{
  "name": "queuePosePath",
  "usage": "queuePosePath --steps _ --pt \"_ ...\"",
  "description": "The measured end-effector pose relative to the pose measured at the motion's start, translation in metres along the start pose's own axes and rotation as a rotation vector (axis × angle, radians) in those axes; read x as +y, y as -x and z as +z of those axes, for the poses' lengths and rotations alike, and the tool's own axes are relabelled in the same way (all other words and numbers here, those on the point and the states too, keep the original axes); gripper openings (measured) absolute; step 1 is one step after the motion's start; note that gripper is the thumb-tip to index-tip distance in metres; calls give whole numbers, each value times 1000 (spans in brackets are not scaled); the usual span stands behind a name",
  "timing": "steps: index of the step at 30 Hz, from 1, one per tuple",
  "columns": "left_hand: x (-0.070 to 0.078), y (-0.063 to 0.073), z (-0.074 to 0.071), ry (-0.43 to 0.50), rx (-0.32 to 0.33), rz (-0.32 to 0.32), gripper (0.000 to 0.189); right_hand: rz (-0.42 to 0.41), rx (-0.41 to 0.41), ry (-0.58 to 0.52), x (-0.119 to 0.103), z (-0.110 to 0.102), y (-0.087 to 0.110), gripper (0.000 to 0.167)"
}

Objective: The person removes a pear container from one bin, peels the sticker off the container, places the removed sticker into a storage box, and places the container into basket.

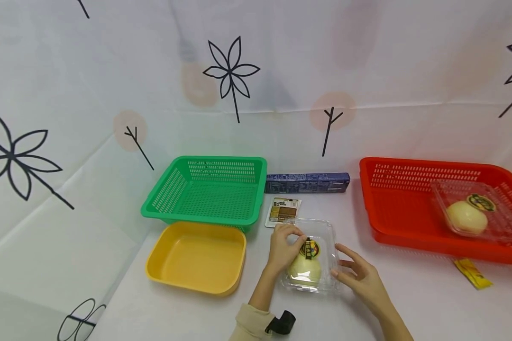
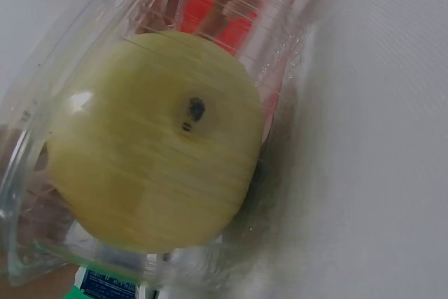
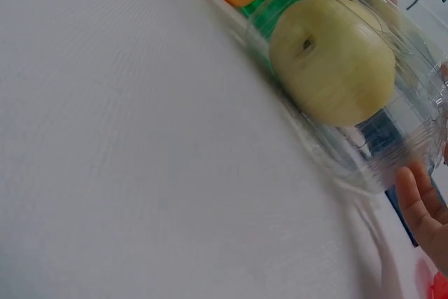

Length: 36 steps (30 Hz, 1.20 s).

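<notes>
White counter (image 1: 175, 315) here; left grip (image 1: 283, 246) has bent fingers at the label (image 1: 311, 249), can't tell if it's pinching; right grip (image 1: 360, 274) is spread, fingertips against the side of the clear box (image 1: 325, 236); box sits between them, pale fruit (image 1: 304, 272) weighing its near end; guessing thin, slick plastic that'd dent, so I'd cradle it low, both sides; long blue carton (image 1: 308, 183) lies behind
</notes>
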<state>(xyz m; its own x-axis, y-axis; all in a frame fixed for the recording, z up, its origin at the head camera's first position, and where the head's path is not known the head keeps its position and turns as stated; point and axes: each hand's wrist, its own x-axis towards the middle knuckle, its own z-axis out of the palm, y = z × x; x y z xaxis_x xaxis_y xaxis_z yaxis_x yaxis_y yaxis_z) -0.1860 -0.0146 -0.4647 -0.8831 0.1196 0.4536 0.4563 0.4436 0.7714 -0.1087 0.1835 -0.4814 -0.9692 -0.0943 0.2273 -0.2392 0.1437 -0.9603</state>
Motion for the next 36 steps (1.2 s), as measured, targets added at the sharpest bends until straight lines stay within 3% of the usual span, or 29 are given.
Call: queuePosePath --steps 6,12,18,27,36 --pt "3 2 1 -29 -1 2 9 -49 -30 97 -3 -6 -17 62" --pt "5 3 1 -136 -49 32 14 -133 -33 219 -2 -4 -37 49" --pt "7 2 1 -163 -70 19 9 -239 -24 141 12 1 -45 40" --pt "8 0 1 -114 -63 -38 5 -194 -26 82 22 -1 -43 45" --pt "7 0 1 -69 -67 -53 5 -178 -6 55 24 1 -40 45"
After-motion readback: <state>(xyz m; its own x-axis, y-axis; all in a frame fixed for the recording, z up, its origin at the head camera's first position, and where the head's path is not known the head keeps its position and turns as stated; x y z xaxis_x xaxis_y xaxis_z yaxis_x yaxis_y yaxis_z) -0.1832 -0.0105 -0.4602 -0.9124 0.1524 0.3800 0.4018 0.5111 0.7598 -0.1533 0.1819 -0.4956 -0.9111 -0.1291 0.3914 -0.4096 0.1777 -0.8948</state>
